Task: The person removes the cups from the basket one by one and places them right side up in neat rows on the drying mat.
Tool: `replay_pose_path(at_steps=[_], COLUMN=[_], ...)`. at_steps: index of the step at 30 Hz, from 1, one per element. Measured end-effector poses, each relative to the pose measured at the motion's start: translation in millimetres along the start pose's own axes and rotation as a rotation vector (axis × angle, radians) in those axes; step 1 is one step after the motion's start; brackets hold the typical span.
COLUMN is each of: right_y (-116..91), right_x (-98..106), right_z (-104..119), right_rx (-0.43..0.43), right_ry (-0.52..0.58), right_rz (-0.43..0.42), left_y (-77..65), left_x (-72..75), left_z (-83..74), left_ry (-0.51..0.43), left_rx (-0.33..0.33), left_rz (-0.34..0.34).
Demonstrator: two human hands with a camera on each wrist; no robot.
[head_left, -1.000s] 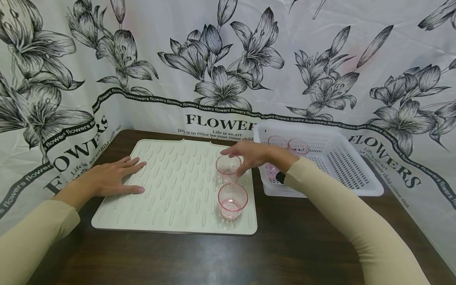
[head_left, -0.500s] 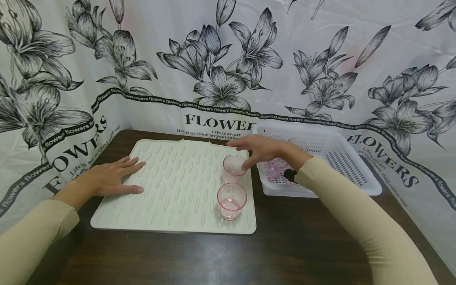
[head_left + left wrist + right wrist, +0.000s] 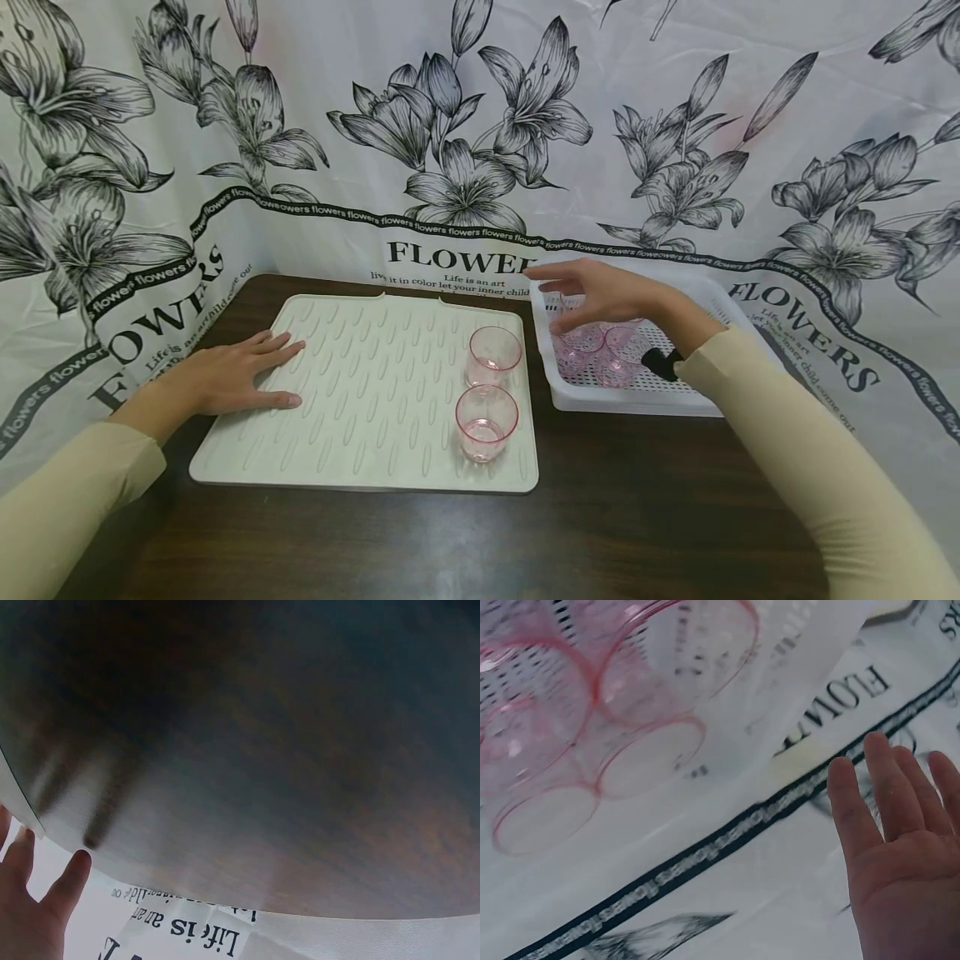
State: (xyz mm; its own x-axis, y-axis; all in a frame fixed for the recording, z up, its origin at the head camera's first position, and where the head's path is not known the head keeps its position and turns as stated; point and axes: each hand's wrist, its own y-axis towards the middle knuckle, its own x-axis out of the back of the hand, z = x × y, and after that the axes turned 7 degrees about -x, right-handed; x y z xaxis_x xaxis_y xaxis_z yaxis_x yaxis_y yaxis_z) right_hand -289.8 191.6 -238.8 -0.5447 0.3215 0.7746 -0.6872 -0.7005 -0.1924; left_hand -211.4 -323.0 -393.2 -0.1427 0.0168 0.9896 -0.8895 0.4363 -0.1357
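Standing front glass (image 3: 486, 425) and rear glass (image 3: 495, 354): resting upright on the right side of the ribbed mat (image 3: 352, 400), showing pink rims and clear walls, overlapping in the head view and so hiding any gap.

Basket glasses (image 3: 617, 367): gathering at the left end of the white basket (image 3: 630, 400), showing at least four rims in the right wrist view.

Glass body: probably weighing little, resisting any squeeze, likely slipping if wet; not revealing whether glass or clear plastic, hence calling for breakable-ware care.

Upper wall of a glass: offering the likely best hold, from outside just below the rim, between thumb and opposing fingers.

Right hand (image 3: 603, 293): hanging over the basket's left end, holding nothing, forming a wide gap between thumb and fingers; not showing clearly whether touching a rim.

Left hand (image 3: 228, 375): lying flat over the mat's left edge with fingers apart, touching the mat, gripping nothing.

Table (image 3: 360, 542): carrying mat and basket side by side.
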Motion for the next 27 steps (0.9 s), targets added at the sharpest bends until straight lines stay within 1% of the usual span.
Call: replay_pose_path(at_steps=[3, 7, 10, 13, 20, 27], right_y=[-12.2, -28.7, -40.9, -52.3, -75.1, -88.1], right_x=[7.0, 15.4, 19.9, 22.5, 22.9, 19.0], right_z=[-8.6, -24.0, -35.9, -45.7, -63.0, -81.5], right_rx=[-0.025, -0.084, -0.116, -0.131, -0.163, -0.183], right_ry=[-0.013, -0.013, -0.010, -0.028, -0.019, 0.019], right_rz=[-0.038, -0.080, -0.097, -0.105, -0.084, -0.041], left_y=[0.2, 0.4, 0.7, 0.7, 0.3, -0.1], left_x=[-0.7, -1.4, -1.3, -1.0, -1.6, -1.1], left_z=[0.1, 0.2, 1.0, 2.0, 3.1, 1.6], left_ry=[0.001, 0.003, 0.010, 0.017, 0.023, 0.011], left_rx=[0.000, -0.001, -0.001, -0.005, -0.014, -0.010], left_rz=[0.001, 0.002, 0.002, 0.001, 0.001, 0.004])
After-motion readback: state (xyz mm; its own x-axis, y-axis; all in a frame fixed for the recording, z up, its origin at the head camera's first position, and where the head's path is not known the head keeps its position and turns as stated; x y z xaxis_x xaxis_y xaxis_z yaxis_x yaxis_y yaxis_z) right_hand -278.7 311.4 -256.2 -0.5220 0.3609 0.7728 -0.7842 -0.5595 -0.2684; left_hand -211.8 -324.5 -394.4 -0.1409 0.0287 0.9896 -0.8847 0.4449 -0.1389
